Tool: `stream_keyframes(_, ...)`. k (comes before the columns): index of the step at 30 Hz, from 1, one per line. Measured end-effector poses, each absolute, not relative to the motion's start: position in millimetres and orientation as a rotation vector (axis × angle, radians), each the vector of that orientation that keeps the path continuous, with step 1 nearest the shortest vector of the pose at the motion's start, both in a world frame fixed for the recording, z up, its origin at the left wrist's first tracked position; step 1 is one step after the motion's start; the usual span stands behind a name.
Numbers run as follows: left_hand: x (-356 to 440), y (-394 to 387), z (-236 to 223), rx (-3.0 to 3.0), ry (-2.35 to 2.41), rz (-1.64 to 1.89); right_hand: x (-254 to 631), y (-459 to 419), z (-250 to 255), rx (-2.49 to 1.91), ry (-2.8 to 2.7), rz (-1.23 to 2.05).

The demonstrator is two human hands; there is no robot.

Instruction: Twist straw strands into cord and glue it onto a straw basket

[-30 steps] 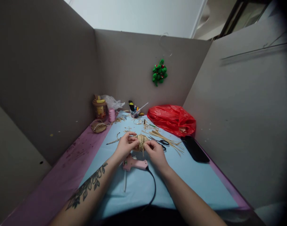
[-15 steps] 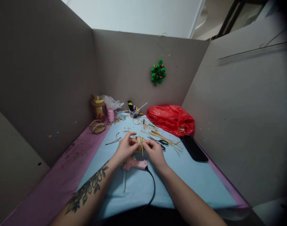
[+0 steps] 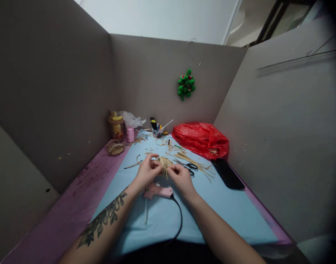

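Observation:
Between my two hands is a small piece of woven straw, pale and round-edged, held just above the blue sheet. My left hand is closed on its left side, with the index finger curved over the top. My right hand pinches its lower right edge, where a short straw end hangs down. Just below lies a pink glue gun with a clear glue stick and a black cord. Black-handled scissors lie to the right of my right hand, beside loose straw strips.
A red plastic bag and a black phone-like slab lie at the right. A pen cup, pink thread spool, lidded cup and small woven piece stand or lie farther back. Grey partitions enclose three sides.
The woven straw piece has turned slightly between my fingers, so more of its face shows. Both hands keep nearly the same place and grip.

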State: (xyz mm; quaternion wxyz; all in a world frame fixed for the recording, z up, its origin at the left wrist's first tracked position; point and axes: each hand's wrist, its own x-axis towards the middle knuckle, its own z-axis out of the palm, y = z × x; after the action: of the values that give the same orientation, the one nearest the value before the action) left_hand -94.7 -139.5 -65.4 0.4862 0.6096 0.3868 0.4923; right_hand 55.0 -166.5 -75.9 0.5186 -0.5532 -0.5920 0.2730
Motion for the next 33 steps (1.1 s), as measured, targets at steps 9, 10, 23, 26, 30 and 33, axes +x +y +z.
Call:
stream_keyframes(9, -94.8, -140.6, -63.1, 1.48, 0.943, 1.219, 53.9, -167.9, -74.7, -1.352, -1.413, 0.678)
stream_keyframes(10, -94.8, -140.7, -63.0, 1.485, 0.947, 1.224, 53.8, -168.0, -74.8, -1.353, -1.417, 0.681)
stream_keyframes(23, -97.7, -136.5, -66.2, 1.463, 0.941, 1.201, 55.9, -169.2, -75.6, -1.297, -1.54, 0.529)
stream_keyframes(26, -98.8, -135.6, -65.6, 1.444, 0.922, 1.178, 56.2, -170.0, -75.8, -1.293, -1.565, 0.494)
stream_keyframes(30, -99.5, -135.9, -63.9, 1.411, 0.897, 1.15, 56.1, -170.6, -75.6, -1.288, -1.581, 0.48)
stream_keyframes(33, -99.5, -137.1, -62.2, 1.395, 0.888, 1.148, 55.7, -171.0, -74.2, -1.279, -1.579, 0.485)
